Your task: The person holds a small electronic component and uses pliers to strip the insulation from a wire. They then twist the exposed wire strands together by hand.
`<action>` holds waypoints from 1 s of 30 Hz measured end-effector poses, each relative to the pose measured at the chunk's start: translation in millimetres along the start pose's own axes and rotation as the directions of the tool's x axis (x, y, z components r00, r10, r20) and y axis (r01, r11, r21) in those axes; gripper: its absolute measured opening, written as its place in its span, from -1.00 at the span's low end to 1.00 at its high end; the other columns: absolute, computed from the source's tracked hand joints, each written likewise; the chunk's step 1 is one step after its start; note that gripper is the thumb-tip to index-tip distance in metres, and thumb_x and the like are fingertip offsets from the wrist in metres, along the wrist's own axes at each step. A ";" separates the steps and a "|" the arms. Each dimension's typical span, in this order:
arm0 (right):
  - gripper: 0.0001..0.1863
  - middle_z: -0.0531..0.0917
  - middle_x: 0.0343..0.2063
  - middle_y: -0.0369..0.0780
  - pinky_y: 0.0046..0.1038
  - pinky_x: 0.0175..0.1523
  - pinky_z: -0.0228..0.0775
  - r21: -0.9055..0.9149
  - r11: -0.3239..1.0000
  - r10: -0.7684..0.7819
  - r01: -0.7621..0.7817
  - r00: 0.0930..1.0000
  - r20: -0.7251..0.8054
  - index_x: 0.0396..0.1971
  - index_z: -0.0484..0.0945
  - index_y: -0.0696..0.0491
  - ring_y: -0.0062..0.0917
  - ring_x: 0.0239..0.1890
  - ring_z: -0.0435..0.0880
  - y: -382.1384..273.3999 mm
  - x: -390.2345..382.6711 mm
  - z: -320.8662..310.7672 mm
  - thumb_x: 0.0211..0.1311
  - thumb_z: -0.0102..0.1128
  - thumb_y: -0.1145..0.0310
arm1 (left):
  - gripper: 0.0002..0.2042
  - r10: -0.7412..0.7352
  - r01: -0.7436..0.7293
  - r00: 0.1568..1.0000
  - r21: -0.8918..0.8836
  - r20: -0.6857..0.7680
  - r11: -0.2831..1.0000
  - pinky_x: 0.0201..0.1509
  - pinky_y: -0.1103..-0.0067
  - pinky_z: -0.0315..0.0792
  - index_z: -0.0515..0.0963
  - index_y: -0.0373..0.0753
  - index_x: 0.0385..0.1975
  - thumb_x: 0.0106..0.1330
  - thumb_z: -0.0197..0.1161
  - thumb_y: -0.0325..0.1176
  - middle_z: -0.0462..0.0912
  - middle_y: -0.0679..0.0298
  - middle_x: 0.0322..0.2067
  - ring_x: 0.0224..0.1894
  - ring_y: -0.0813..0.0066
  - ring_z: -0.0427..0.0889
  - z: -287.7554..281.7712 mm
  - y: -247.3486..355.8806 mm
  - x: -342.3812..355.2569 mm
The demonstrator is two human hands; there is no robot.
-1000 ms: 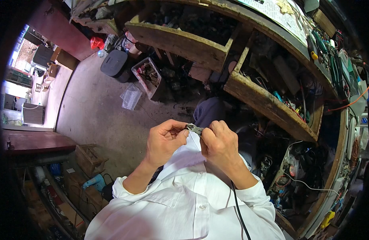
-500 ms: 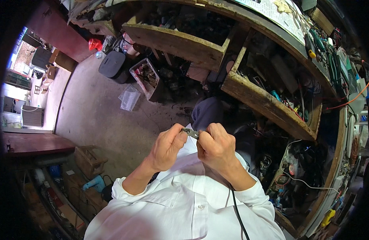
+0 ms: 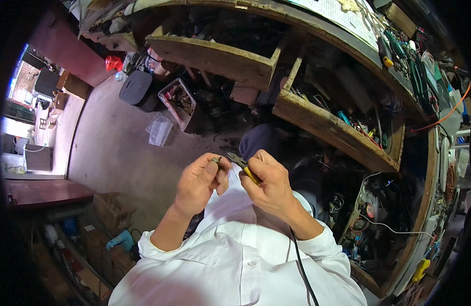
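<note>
Between the thumb and fingers of my left hand [image 3: 198, 182] is a small greenish piece with a dark tip [image 3: 216, 160]; its exact kind is too small to tell. My right hand [image 3: 271, 183] is closed round the yellow handles of a pair of pliers [image 3: 237, 160]. The metal jaws point up and left toward the small piece, with a short gap between them. Both hands are in front of my white shirt [image 3: 230, 250], above my lap. The lower part of the pliers' handles is hidden in my right palm.
Two open wooden drawers [image 3: 210, 57] full of parts jut out from the bench ahead and right. On the floor are a grey bin [image 3: 136, 87], a box of scraps [image 3: 182, 104] and bubble wrap [image 3: 159, 129]. A black cable [image 3: 302, 268] runs down my shirt.
The pliers' jaws have come away from the small piece. My left hand has moved left with it, and the pliers have turned so that their yellow handles show.
</note>
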State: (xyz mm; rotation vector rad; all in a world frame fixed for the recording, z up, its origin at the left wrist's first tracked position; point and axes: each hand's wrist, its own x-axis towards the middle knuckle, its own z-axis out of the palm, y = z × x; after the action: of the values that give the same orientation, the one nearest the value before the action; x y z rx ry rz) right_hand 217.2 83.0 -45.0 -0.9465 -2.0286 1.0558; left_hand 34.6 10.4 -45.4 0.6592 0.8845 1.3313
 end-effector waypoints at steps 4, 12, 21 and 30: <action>-0.80 0.44 -0.48 -0.08 -0.27 -0.33 0.31 0.045 0.998 0.045 -0.047 0.998 0.053 -0.55 0.43 0.21 -0.23 -0.41 0.47 -1.9 0.9 0.4 0.07 0.26 0.44 | -0.65 -0.038 0.031 0.999 -0.217 -0.029 0.976 -0.38 0.48 0.53 0.48 -0.45 0.06 0.52 0.11 -0.24 0.63 0.07 -0.35 -0.45 0.38 0.61 -9.9 -2.5 3.7; -0.80 0.44 -0.45 -0.07 -0.32 -0.28 0.31 0.236 0.967 0.070 -0.101 0.988 0.136 -0.55 0.43 0.24 -0.26 -0.38 0.46 -5.1 -1.7 -0.5 0.12 0.24 0.47 | -0.61 -0.040 0.046 0.999 -0.335 0.027 0.941 -0.29 0.47 0.61 0.39 -0.42 0.10 0.52 0.10 -0.19 0.68 0.02 -0.33 -0.39 0.28 0.70 -18.0 -7.2 2.0; -0.81 0.48 -0.43 -0.04 -0.24 -0.21 0.32 0.134 0.989 0.029 -0.064 0.968 0.248 -0.55 0.46 0.24 -0.19 -0.32 0.49 -13.4 0.1 -7.0 0.08 0.19 0.42 | -0.72 0.060 -0.072 0.985 -0.070 -0.163 0.995 -0.36 0.59 0.62 0.59 -0.46 -0.06 0.26 0.38 -0.54 0.71 0.12 -0.39 -0.41 0.39 0.71 -20.5 -16.8 0.8; -0.86 0.48 -0.41 -0.09 -0.27 -0.21 0.24 -0.121 0.985 -0.095 0.123 0.972 0.216 -0.54 0.50 0.16 -0.24 -0.32 0.45 -18.7 0.8 -12.8 0.04 0.21 0.41 | -0.69 0.026 -0.017 0.992 0.081 -0.121 0.997 -0.37 0.64 0.62 0.64 -0.50 -0.07 0.17 0.41 -0.64 0.71 0.18 -0.43 -0.43 0.48 0.70 -24.0 -13.6 -1.2</action>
State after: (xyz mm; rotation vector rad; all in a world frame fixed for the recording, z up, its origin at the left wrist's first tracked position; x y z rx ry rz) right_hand 221.5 80.9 -22.8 -0.8062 -2.3217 1.0062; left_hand 21.6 5.3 -69.2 0.6557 1.0366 1.3725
